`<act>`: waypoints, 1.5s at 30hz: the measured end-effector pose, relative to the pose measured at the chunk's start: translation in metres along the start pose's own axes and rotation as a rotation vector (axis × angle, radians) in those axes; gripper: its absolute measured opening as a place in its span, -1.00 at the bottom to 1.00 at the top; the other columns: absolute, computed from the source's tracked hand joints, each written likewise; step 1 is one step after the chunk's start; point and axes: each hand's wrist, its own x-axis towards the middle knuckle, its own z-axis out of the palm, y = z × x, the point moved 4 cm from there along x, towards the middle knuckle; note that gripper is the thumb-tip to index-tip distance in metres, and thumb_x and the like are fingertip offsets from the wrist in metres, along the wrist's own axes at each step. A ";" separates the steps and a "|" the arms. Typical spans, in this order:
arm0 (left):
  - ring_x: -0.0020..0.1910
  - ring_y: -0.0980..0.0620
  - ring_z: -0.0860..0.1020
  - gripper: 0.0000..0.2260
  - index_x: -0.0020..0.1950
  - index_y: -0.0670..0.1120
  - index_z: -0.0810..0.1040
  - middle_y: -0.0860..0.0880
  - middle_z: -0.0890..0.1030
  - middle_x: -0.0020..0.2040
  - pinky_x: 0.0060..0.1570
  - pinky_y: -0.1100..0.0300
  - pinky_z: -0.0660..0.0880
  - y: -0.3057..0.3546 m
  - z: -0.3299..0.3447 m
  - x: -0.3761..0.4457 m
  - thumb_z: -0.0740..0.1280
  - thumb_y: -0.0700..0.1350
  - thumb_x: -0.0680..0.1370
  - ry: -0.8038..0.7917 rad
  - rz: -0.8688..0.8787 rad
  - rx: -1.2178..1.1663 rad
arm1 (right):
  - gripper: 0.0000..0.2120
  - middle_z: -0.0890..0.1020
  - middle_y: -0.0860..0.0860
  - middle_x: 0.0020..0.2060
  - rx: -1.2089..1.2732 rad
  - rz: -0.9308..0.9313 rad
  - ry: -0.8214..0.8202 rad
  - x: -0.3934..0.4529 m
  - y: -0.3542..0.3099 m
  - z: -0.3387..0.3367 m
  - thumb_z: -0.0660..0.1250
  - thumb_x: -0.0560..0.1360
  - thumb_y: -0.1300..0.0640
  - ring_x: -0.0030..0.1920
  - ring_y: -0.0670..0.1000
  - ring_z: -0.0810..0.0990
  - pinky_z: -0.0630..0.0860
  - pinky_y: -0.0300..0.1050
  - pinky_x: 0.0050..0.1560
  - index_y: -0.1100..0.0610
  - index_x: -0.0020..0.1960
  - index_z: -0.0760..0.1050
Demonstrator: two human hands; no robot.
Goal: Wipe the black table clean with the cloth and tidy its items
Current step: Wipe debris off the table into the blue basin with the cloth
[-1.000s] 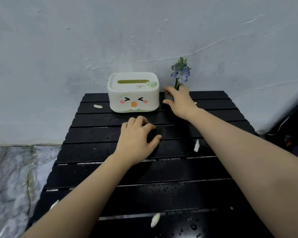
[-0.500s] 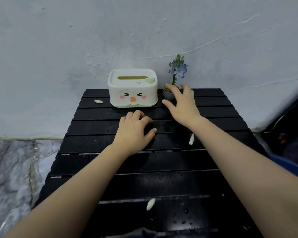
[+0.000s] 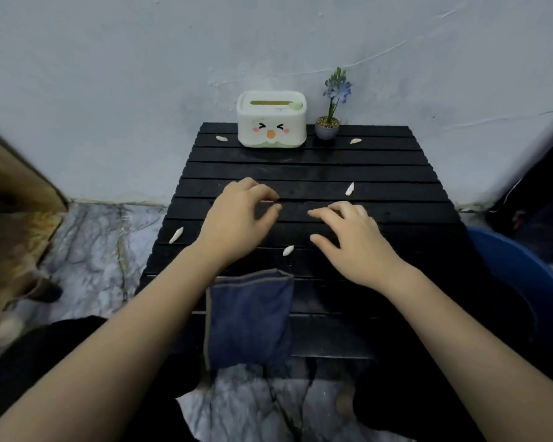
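Nearest: blue cloth (image 3: 249, 317) lies folded on the near edge of the black slatted table (image 3: 396, 215), its lower part hanging past the edge, untouched. Both hands sit farther in than the cloth, over the table's middle. Left hand (image 3: 237, 218) is just beyond the cloth's far-left corner, palm down, fingers curled with thumb and fingertips close together; whether it pinches anything cannot be told. Right hand (image 3: 353, 242) is to the right of and beyond the cloth, palm down, fingers loosely spread and slightly bent, holding nothing visible. Small white scraps are scattered on the slats: one (image 3: 288, 250) between the two hands just past the cloth, one (image 3: 176, 235) near the left edge, one (image 3: 349, 188) beyond the right hand, two more (image 3: 221, 138) (image 3: 355, 141) at the far end. Far edge against the wall: white tissue box (image 3: 271, 119) with a cartoon face, upright, and just right of it a small potted flower (image 3: 327, 127), apart from the box. Blue basin (image 3: 524, 275) on the floor at right of the table.
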 end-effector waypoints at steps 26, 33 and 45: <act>0.57 -0.28 0.04 -0.48 0.56 -0.33 0.10 -0.34 0.13 0.56 0.55 -0.12 -0.06 -0.022 0.055 -0.103 0.07 -0.08 0.67 -0.023 -0.539 0.308 | -0.35 -0.04 0.03 0.62 -0.154 0.035 -0.066 -0.076 -0.004 0.070 -0.30 0.61 -0.18 0.61 0.04 -0.16 -0.20 0.09 0.57 0.07 0.63 -0.06; 0.57 -0.26 0.06 -0.49 0.56 -0.30 0.09 -0.32 0.14 0.56 0.55 -0.12 -0.05 -0.071 0.067 0.002 0.02 -0.03 0.69 -0.067 -0.488 0.375 | -0.40 0.05 0.05 0.61 -0.174 0.024 -0.021 -0.074 -0.001 0.072 -0.23 0.66 -0.14 0.62 0.06 -0.06 -0.04 0.15 0.58 0.09 0.62 0.03; 0.58 -0.04 0.11 -0.58 0.57 0.01 0.25 -0.06 0.26 0.57 0.56 0.02 -0.08 -0.020 0.099 0.048 0.13 -0.04 0.69 -0.331 0.094 -0.059 | -0.43 0.15 0.07 0.60 -0.205 0.039 -0.004 -0.074 -0.001 0.075 -0.14 0.67 -0.11 0.61 0.08 0.02 0.07 0.20 0.54 0.10 0.60 0.14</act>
